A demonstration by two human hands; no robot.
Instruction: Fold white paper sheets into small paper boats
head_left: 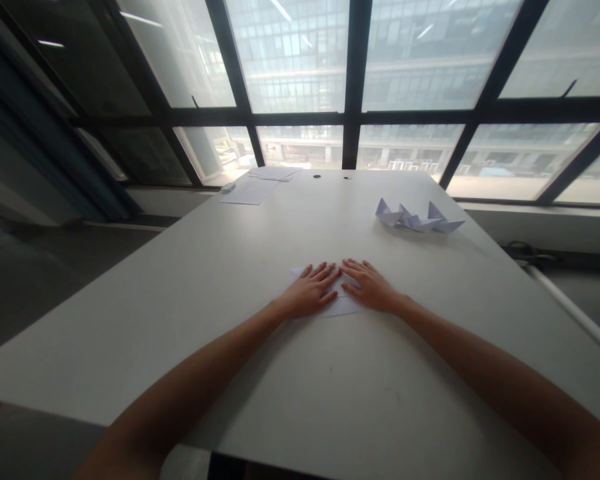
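A folded sheet of white paper (pixel 341 307) lies flat on the table in front of me, partly covered by both hands. My left hand (pixel 311 291) rests palm down on its left part, fingers stretched out. On the right part lies my right hand (pixel 369 285), also flat with fingers extended. The fingertips of the two hands almost meet near the sheet's far edge. Between the hands a fold line shows on the paper. Much of the sheet's outline is hidden under the palms.
Several folded paper boats (pixel 416 220) stand in a row at the right rear of the white table (pixel 205 320). Flat paper sheets (pixel 253 190) lie at the far left corner, beside a small white object (pixel 227 189). Large windows rise behind the table.
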